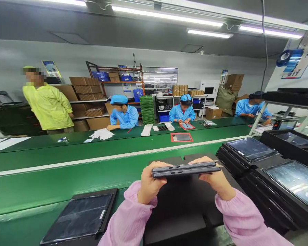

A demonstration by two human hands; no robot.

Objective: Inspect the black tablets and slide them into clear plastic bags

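The stacked tablets (186, 169) were held flat above a black tray (174, 218) on the green bench (66, 184), long axis running 9 to 3 o'clock, port edge facing 6. The left hand (150, 184) and right hand (215, 179) had their fingers closed on the two ends.

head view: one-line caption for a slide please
Assembly line: left hand and right hand hold two stacked dark tablets edge-on above a black tray beside a green conveyor, blue-coated workers seated opposite.
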